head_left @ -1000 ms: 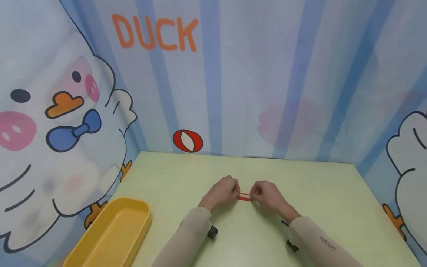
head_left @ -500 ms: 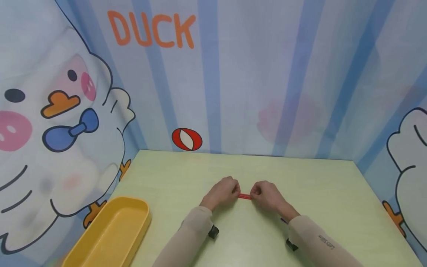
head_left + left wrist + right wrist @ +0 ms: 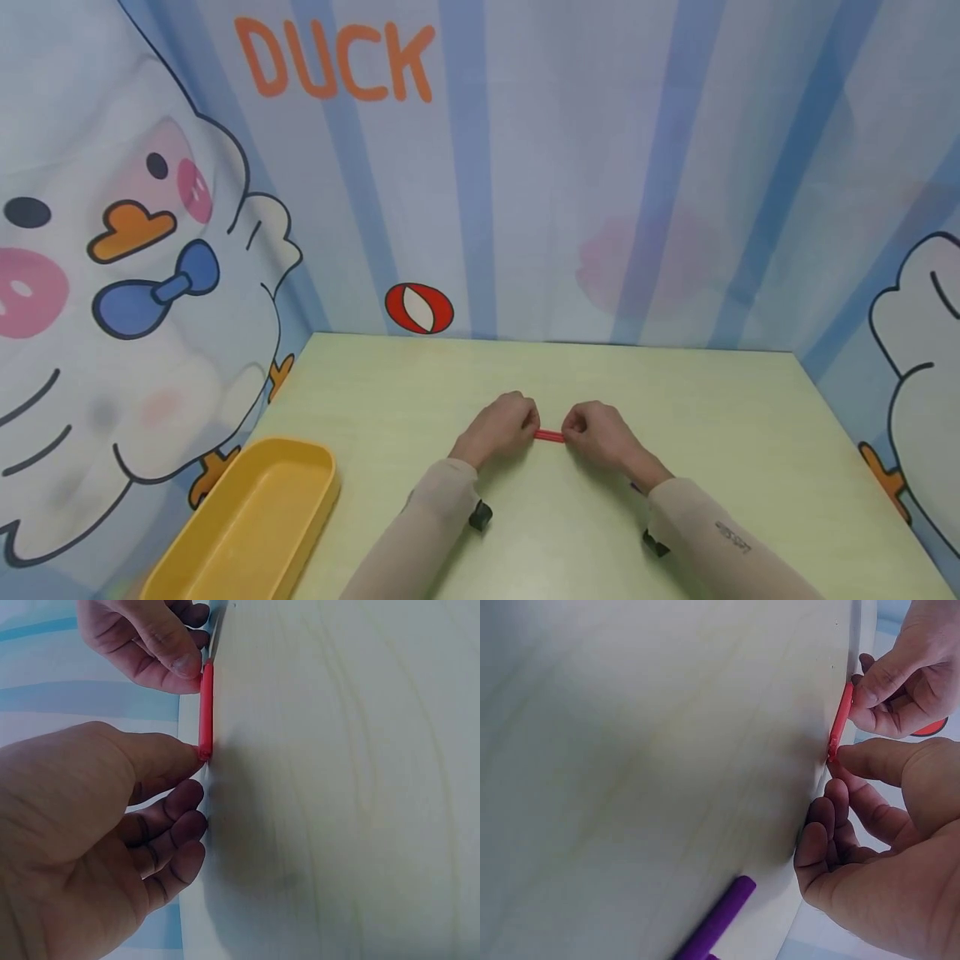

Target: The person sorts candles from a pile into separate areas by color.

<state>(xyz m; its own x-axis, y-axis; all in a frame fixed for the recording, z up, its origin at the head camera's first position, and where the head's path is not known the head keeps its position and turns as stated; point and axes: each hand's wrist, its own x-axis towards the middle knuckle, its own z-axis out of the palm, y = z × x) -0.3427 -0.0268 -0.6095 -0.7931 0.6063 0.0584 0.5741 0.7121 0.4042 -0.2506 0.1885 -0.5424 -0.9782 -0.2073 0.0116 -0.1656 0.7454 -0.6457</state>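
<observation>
Between the two hands, low over the table, runs a short bundle of thin red strips, side by side. My left hand pinches its left end between thumb and finger. At the other end, my right hand pinches it in the same way. The left wrist view shows the red strips as one narrow bar, with the lower fingers of the left hand loosely bent beneath. In the right wrist view, the red strips reach across from the right hand to the left one.
A purple stick lies on the table near the right wrist, mostly hidden by the arm in the head view. At the left stands a yellow tray. Behind the pale table hangs a printed duck backdrop.
The red strips, spread apart with a gap a second ago, now lie together in one flat bundle. Both hands keep nearly the same place; the head view has tilted slightly.
</observation>
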